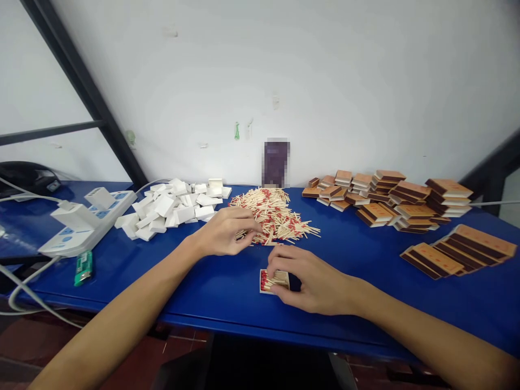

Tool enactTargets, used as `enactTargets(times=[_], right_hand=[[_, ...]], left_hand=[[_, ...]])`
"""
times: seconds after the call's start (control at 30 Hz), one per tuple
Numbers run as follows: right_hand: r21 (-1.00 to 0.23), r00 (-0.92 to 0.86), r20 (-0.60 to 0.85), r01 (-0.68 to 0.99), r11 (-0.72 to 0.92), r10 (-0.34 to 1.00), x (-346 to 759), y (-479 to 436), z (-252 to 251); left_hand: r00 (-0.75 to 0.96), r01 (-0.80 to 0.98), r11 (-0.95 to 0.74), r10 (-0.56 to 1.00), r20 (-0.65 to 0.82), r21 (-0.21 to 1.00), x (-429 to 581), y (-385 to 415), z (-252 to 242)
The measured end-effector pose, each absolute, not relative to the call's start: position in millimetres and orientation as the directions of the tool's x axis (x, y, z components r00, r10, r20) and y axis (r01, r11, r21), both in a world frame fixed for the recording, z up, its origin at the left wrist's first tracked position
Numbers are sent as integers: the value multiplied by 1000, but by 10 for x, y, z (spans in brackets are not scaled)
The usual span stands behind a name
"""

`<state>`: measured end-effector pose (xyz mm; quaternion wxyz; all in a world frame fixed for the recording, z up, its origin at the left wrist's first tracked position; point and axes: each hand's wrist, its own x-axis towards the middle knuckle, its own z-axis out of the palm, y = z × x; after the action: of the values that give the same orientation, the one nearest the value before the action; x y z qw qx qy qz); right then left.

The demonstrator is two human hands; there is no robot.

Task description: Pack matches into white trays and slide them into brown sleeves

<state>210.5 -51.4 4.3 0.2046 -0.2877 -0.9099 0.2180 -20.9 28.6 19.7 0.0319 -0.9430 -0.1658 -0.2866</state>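
My left hand (229,232) is at the near left side of a big heap of loose red-tipped matches (270,211). Its thumb and fingers are curved but apart, with matches showing in the gap. Lower down, my right hand (312,279) reaches over a small white matchbox tray (266,293) from the right. Thumb and fingers close around the tray, which lies flat on the table and holds several matches, red heads to the left. The hand hides the tray's right end.
On the blue table (195,292) lie a pile of white empty trays (164,208) at left and stacks of brown matchbox sleeves (377,197) at right. More boxes (459,249) lie fanned nearer me. A power strip (85,227), cables and a green packet (83,267) sit far left.
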Motion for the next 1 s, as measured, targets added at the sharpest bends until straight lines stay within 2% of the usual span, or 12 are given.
enactTargets(times=[0.23, 0.4, 0.5, 0.6, 0.73, 1.0], right_hand=[[-599, -747, 207, 414, 686, 632, 2135, -476, 56], [-623, -752, 219, 383, 682, 622, 2153, -476, 63], [-562, -672, 304, 446, 697, 675, 2201, -412, 51], [-435, -566, 375, 592, 679, 734, 2289, -298, 26], [-290, -546, 314, 724, 626, 777, 2369, -184, -32], [-285, -570, 232, 735, 615, 788, 2280, -183, -117]], left_hand=[[776, 327, -945, 269, 570, 0, -210, 281, 206], [744, 409, -909, 278, 608, -85, -227, 311, 182], [733, 460, -884, 327, 596, -80, -235, 341, 156], [743, 477, -877, 368, 559, -56, -227, 338, 144], [770, 484, -874, 408, 490, -33, -181, 285, 146], [760, 563, -821, 558, 333, 89, -144, 239, 166]])
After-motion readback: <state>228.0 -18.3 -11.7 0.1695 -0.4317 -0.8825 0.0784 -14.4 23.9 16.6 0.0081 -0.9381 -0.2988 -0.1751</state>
